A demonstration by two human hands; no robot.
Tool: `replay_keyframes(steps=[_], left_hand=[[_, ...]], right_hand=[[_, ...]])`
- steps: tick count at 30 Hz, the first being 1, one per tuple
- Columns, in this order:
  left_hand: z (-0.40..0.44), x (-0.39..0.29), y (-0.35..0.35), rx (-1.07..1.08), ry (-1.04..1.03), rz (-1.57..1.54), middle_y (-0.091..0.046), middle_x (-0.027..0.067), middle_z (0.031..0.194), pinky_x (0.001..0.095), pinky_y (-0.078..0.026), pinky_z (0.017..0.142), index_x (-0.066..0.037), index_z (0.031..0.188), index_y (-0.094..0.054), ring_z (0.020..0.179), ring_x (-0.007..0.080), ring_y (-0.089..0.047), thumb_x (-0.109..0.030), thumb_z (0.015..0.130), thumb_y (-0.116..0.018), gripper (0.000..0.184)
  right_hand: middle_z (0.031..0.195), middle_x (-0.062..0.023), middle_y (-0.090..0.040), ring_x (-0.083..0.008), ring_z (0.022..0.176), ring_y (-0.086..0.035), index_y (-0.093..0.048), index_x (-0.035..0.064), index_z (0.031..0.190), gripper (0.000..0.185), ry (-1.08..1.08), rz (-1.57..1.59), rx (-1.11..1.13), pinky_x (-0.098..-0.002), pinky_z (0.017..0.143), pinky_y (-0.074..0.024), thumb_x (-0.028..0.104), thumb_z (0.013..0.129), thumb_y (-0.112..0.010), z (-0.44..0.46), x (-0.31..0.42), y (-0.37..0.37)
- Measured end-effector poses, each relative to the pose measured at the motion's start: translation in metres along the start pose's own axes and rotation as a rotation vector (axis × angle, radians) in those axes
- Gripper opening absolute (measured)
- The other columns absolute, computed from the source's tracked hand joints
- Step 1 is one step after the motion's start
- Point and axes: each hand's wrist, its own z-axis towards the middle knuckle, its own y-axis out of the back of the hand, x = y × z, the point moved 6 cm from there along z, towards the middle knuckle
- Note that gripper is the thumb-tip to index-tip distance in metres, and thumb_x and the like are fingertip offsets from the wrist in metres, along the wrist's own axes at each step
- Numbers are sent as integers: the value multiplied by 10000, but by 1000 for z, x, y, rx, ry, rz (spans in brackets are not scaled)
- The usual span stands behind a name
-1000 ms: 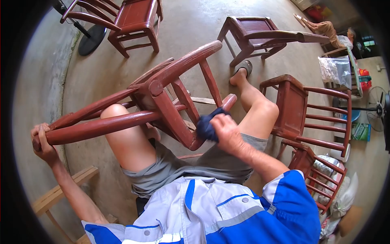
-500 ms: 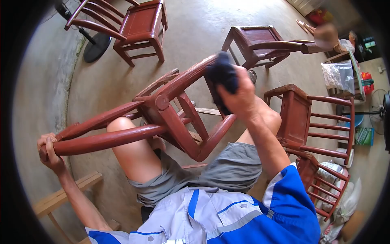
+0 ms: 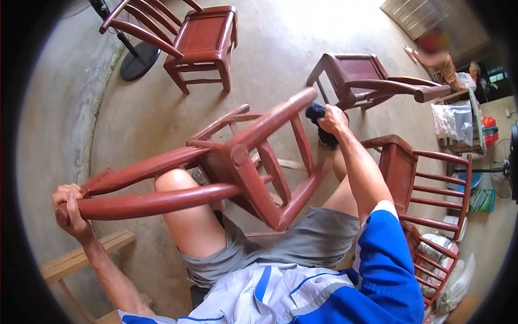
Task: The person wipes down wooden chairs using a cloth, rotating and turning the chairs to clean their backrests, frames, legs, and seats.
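Observation:
A reddish-brown wooden chair (image 3: 247,186) lies tilted across my lap, its legs pointing up and to the right. My left hand (image 3: 72,213) is wrapped round the end of its backrest at the far left. In my right hand (image 3: 333,119) is a bunched dark cloth (image 3: 327,137), held close to the end of the chair's upper leg. Whether the cloth touches the leg I cannot tell. My knees are under and beside the chair frame.
More red chairs stand at the top left (image 3: 202,40), upper right (image 3: 353,75) and right (image 3: 396,170). A round black stand base (image 3: 140,62) is by the wall. A wooden bench (image 3: 89,256) sits lower left. Another person (image 3: 448,70) is at the far right back.
My right hand has moved up and to the right with the cloth, away from the chair's side toward its leg end. The chair has shifted slightly right and down in view.

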Motion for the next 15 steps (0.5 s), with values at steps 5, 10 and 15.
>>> replay_keyframes(steps=[5,10,15], left_hand=[[8,-2,-7,39,-50,-26,-521,73,808,371,-431,774,-39,872,-495,770,176,-475,21,957,-502,104],[38,-24,-40,-3,-34,179,-560,52,807,329,-471,785,-44,883,-523,799,153,-538,-13,981,-526,103],[97,-31,-87,-55,-7,302,-540,-24,755,248,-429,673,-61,827,-579,716,74,-507,-78,981,-637,166]], right_hand=[[1091,-247,-725,-425,1059,-690,-679,23,1154,452,-22,332,-228,-487,941,-534,317,815,-733,-38,-42,1],[1019,-170,-733,-266,974,-721,-671,28,1186,377,65,777,-455,-380,884,-547,224,875,-758,-109,-55,38],[1054,-30,-707,-125,978,-643,-678,10,1181,277,204,1155,-605,-291,890,-515,125,938,-743,-145,-54,42]])
